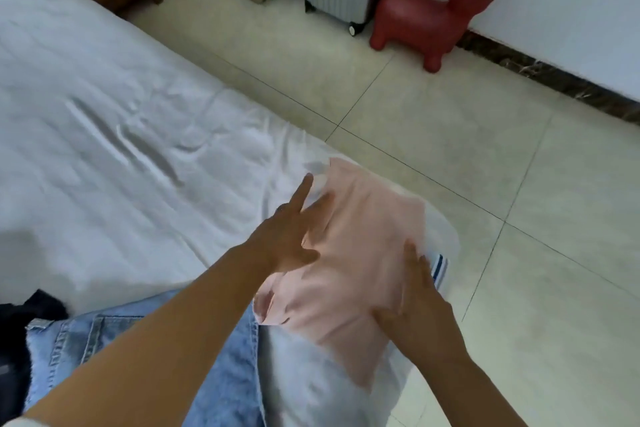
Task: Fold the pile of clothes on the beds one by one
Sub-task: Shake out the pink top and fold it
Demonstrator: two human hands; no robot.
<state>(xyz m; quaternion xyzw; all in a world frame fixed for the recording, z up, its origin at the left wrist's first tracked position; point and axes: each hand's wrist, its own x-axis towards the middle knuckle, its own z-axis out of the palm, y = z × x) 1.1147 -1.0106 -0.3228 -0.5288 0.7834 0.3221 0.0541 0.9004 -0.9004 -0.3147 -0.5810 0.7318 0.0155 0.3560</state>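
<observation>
Head view: both my hands, left and right, press flat-fingered on the soft, light pink garment; I'd pinch its six-o'clock hem.

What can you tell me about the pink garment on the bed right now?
The pink garment is a pale, thin, soft-looking piece of cloth, lying mostly flat near the bed's corner by the floor. It looks partly folded, with a bunched edge at its near left side. The left hand rests on its left edge with straight, spread fingers; the right hand presses flat on its right side. A white piece with blue stripes peeks out beside it. The picture is blurred, so finer details cannot be told.
</observation>
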